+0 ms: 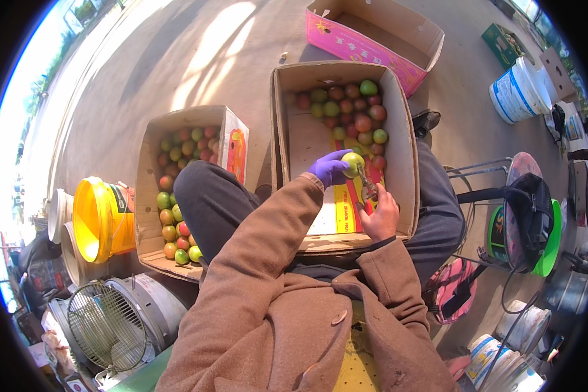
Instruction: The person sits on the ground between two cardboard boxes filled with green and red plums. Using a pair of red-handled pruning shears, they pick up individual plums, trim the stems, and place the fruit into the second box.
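My left hand [330,168], in a purple glove, holds a green tomato [353,165] over the near part of an open cardboard box [406,161]. My bare right hand [381,214] grips small metal pruning snips [367,188] with red on the handle; their blades are at the tomato. Red and green tomatoes [362,123] fill the far and right part of this box. Yellow and red printed card [345,210] shows on its floor. A second cardboard box [144,230] at the left holds many red and green tomatoes [168,217], partly hidden by my left knee.
A pink cardboard box [353,41] stands beyond the middle box. At the left are a yellow bucket [89,220] and a wire fan guard [108,326]. A round stool [519,210] with a black bag stands at the right, near white buckets [519,90].
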`<control>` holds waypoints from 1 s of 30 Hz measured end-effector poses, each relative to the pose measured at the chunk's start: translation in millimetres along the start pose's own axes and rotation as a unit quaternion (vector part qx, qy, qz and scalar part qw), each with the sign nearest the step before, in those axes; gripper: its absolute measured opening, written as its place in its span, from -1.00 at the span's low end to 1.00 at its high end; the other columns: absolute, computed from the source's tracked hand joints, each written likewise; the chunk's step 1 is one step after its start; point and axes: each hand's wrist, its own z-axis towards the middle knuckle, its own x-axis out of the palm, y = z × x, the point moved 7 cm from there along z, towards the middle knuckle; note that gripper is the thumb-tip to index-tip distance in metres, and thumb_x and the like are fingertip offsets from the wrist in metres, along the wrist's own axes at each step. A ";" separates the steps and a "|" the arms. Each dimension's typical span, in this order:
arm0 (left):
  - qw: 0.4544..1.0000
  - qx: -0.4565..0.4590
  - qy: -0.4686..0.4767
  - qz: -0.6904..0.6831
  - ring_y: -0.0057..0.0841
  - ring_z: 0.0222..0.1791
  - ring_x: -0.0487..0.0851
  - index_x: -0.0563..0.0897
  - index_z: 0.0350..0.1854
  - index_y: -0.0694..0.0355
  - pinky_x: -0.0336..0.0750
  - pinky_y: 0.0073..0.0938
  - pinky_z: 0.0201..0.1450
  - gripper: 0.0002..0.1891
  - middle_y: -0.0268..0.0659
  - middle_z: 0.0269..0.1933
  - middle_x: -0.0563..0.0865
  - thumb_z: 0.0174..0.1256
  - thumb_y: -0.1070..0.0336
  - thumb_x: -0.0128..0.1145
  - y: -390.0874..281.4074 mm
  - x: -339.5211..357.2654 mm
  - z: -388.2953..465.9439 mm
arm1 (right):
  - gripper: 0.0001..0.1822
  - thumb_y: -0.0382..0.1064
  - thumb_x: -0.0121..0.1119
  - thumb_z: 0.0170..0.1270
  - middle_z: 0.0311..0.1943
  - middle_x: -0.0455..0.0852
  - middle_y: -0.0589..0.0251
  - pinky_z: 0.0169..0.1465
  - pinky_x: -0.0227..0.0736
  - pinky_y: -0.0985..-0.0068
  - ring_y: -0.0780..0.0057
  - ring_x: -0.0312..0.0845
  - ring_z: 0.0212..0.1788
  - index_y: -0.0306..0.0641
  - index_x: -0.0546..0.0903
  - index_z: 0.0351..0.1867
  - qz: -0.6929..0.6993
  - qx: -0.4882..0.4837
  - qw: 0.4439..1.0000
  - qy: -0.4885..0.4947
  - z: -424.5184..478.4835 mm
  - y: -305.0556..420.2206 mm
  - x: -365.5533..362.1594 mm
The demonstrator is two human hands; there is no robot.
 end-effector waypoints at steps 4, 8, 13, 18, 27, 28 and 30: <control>1.000 0.019 0.010 -0.011 -0.38 0.10 0.66 0.43 0.37 0.23 0.57 -0.32 0.12 -0.38 -0.21 0.15 0.66 0.21 0.29 0.22 -0.6 0.2 0.2 | -0.32 -0.22 0.40 -0.03 -0.24 0.65 0.04 -0.11 0.50 0.19 0.06 0.63 -0.18 -0.30 0.48 0.20 0.029 0.019 0.999 0.009 -2.3 -5.5 4.3; 0.996 0.048 0.034 -0.060 -0.31 0.07 0.68 0.47 0.32 0.28 0.60 -0.29 0.14 -0.42 -0.15 0.09 0.68 0.19 0.36 0.21 -2.0 -1.6 3.5 | -0.40 -0.25 0.41 0.04 -0.20 0.71 -0.02 -0.11 0.58 0.28 0.10 0.69 -0.18 -0.26 0.53 0.18 0.067 0.023 0.997 0.012 1.0 -1.0 6.9; 0.991 0.112 -0.042 -0.052 -0.46 -0.11 0.73 0.54 0.27 0.22 0.65 -0.44 -0.04 -0.49 -0.23 -0.01 0.73 0.23 0.28 0.23 -43.9 27.0 -28.9 | -0.40 -0.28 0.43 0.16 -0.09 0.71 0.12 -0.01 0.53 0.45 0.40 0.65 -0.10 -0.44 0.49 0.21 0.273 0.089 0.958 -0.005 -7.3 -27.4 19.1; 0.959 0.274 -0.065 0.042 -0.45 0.05 0.68 0.43 0.38 0.24 0.62 -0.44 0.01 -0.35 -0.22 0.11 0.67 0.19 0.29 0.29 -174.0 64.1 -186.7 | -0.41 -0.28 0.40 0.19 0.01 0.67 0.11 0.14 0.44 0.47 0.41 0.59 0.03 -0.47 0.48 0.21 0.220 0.135 0.966 0.017 -4.4 -26.6 20.0; 0.769 0.336 -0.483 0.249 -0.46 0.08 0.65 0.45 0.35 0.38 0.55 -0.46 0.15 -0.38 -0.12 0.11 0.68 0.23 0.37 0.36 -169.2 -174.3 -424.4 | -0.41 -0.27 0.37 0.23 -0.01 0.65 0.18 0.09 0.44 0.54 0.49 0.56 -0.04 -0.47 0.44 0.24 0.217 0.125 0.967 0.050 -4.7 -17.1 19.0; 0.767 0.319 -0.508 0.226 -0.45 0.06 0.65 0.48 0.32 0.38 0.56 -0.44 0.13 -0.36 -0.12 0.10 0.68 0.16 0.42 0.40 -144.9 -197.0 -430.4 | -0.42 -0.28 0.37 0.23 -0.04 0.65 0.20 0.06 0.45 0.55 0.52 0.56 -0.08 -0.46 0.44 0.23 0.217 0.117 0.968 0.041 -5.1 -18.7 18.3; 0.723 0.247 -0.585 0.272 -0.44 0.03 0.67 0.54 0.29 0.29 0.59 -0.43 0.09 -0.34 -0.13 0.06 0.71 0.07 0.38 0.46 -80.1 -263.8 -456.1 | -0.43 -0.29 0.36 0.23 -0.05 0.65 0.21 0.05 0.45 0.56 0.53 0.55 -0.08 -0.46 0.45 0.22 0.216 0.113 0.969 0.049 -3.7 -15.0 24.6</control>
